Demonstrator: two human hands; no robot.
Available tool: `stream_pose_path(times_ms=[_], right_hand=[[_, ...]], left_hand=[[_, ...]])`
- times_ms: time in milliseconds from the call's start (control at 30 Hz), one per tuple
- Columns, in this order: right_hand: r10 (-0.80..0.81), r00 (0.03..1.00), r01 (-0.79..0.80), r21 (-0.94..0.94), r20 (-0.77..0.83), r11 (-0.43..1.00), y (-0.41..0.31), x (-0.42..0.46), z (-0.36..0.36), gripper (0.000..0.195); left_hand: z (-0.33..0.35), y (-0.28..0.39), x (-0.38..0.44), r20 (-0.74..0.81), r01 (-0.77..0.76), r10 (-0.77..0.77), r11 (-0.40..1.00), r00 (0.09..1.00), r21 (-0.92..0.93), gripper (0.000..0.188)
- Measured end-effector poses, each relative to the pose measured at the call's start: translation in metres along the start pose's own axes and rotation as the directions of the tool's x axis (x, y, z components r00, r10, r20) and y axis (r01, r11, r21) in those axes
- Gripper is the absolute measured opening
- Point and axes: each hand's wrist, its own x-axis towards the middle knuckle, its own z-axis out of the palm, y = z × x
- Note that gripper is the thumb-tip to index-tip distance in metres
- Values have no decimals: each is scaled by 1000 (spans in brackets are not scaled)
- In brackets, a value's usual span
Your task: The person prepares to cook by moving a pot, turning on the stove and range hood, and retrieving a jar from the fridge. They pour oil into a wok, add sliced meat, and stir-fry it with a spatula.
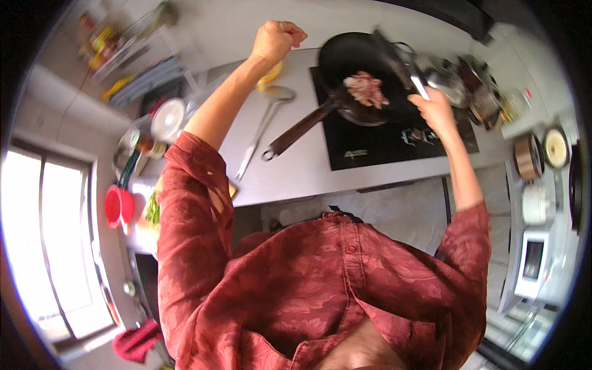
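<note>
My left hand (278, 40) is raised beyond the counter's left part, with its fingers curled together; nothing shows in it. To its right, a black wok (340, 55) rests on a black glass cooktop (365, 150), its brown handle (298, 132) pointing towards me and to the left. Sliced raw-looking meat (365, 89) lies in a heap inside the wok. My right hand (434, 111) grips the bright metal handle of a broad-headed utensil (393, 58) over the wok's right side. Blur hides whether that dark head is a spatula or a blade.
A long-handled metal ladle (263, 125) lies on the counter (282, 169) left of the wok handle. Lidded pots (444, 78) crowd the cooktop's right side. At left are a white bowl (167, 119), red-headed utensils (119, 206) and a bottle rack (132, 53).
</note>
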Motion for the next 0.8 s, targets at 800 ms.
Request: stream_pose_path(times_ms=[800], right_hand=[[5,705,-579,571,710,582,-202,-184,270,14]], left_hand=[[-95,-296,-253,-217,498,-490,566,844,657,19]])
